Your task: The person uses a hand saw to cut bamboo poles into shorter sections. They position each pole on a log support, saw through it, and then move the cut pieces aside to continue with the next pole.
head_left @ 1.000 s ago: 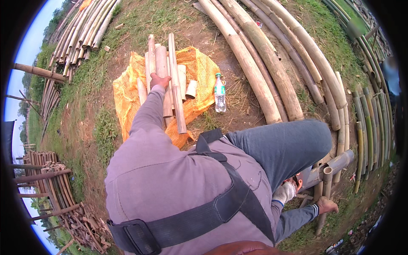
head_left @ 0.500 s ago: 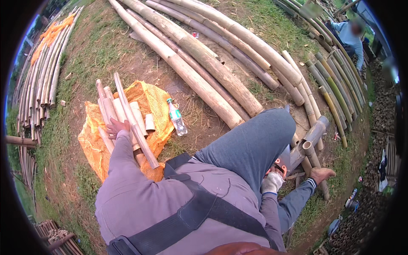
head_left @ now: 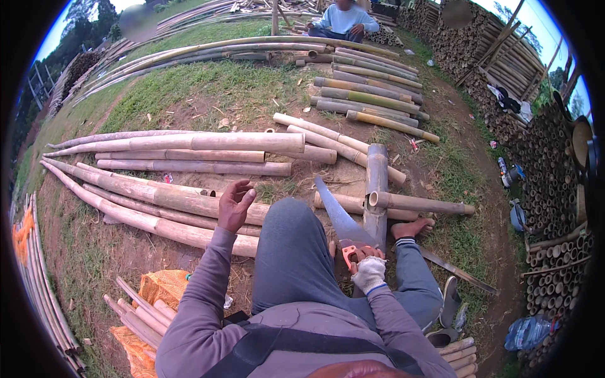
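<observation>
My left hand (head_left: 237, 204) is raised over the long bamboo poles left of my bent knee, its fingers apart and nothing in them. A partly gloved right hand (head_left: 367, 269) grips the orange-red handle of a handsaw (head_left: 341, 219) between my legs. Its broad blade points away from me and a little left. Right beside the blade stands a thick grey bamboo post (head_left: 377, 165), crossed by a shorter bamboo pole (head_left: 421, 202) with an open cut end. My bare right foot (head_left: 413, 228) is against this bamboo frame.
Cut bamboo pieces (head_left: 140, 313) lie on an orange mesh sack (head_left: 165, 285) at my lower left. Several long poles (head_left: 189, 140) spread across the ground ahead. A person (head_left: 343, 22) in light blue sits at the far side. Stacked bamboo (head_left: 547, 164) lines the right.
My view has swung up and to the right. My left hand has left the cut bamboo pieces on the sack and risen toward my left knee. The right hand keeps hold of the saw.
</observation>
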A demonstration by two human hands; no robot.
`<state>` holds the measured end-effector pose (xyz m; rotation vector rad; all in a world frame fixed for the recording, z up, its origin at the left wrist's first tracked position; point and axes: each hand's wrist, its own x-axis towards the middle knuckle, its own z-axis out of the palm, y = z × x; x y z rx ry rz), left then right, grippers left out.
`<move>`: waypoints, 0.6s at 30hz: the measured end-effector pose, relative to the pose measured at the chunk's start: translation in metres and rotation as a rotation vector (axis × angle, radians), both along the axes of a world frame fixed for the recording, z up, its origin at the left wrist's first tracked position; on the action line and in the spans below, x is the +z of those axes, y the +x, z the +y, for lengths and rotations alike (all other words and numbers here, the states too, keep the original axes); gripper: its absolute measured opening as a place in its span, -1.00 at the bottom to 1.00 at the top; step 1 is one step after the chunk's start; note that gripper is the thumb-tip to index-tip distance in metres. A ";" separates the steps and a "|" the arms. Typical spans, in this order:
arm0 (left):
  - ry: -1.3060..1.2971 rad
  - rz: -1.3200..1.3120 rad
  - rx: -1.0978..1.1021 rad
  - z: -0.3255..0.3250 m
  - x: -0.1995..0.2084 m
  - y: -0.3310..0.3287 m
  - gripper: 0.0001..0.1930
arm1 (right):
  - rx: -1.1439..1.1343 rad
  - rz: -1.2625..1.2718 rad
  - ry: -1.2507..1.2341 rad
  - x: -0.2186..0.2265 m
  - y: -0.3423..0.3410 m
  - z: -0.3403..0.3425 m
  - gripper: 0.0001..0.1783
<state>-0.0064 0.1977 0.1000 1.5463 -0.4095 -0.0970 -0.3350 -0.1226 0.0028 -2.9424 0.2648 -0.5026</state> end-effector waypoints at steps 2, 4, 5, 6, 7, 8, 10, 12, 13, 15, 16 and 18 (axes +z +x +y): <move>-0.044 0.052 -0.239 -0.047 0.048 0.011 -0.49 | -0.124 -0.033 0.065 -0.024 -0.007 -0.018 -0.34; 0.158 -0.058 -0.357 -0.100 0.106 0.002 -0.46 | -0.272 -0.150 0.071 -0.023 -0.010 -0.031 -0.28; 0.349 -0.280 -0.384 -0.119 0.119 0.005 -0.43 | -0.347 -0.154 0.118 -0.018 -0.012 -0.034 -0.32; 0.381 -0.485 -0.452 -0.139 0.142 -0.004 -0.41 | -0.418 -0.158 0.170 -0.014 -0.013 -0.038 -0.36; 0.438 -0.580 -0.540 -0.163 0.155 -0.008 -0.40 | -0.529 -0.145 0.265 -0.019 -0.019 -0.043 -0.33; 0.489 -0.682 -0.613 -0.185 0.162 -0.010 -0.40 | -0.626 -0.139 0.358 -0.028 -0.021 -0.050 -0.31; 0.550 -0.834 -0.762 -0.232 0.162 -0.020 -0.40 | -0.801 -0.123 0.434 -0.045 -0.028 -0.064 -0.32; 0.697 -0.913 -0.908 -0.276 0.153 -0.031 -0.39 | -0.909 -0.130 0.540 -0.063 -0.036 -0.079 -0.35; 0.826 -0.923 -0.978 -0.296 0.147 -0.034 -0.37 | -0.938 -0.112 0.664 -0.071 -0.036 -0.084 -0.36; 1.041 -0.971 -1.114 -0.342 0.114 -0.030 -0.29 | -1.021 -0.117 0.870 -0.077 -0.035 -0.092 -0.37; 1.120 -0.955 -1.138 -0.358 0.091 -0.024 -0.24 | -1.032 -0.145 0.944 -0.074 -0.028 -0.093 -0.38; 1.269 -0.919 -1.179 -0.388 0.043 -0.016 -0.15 | -1.017 -0.123 0.972 -0.073 -0.019 -0.097 -0.39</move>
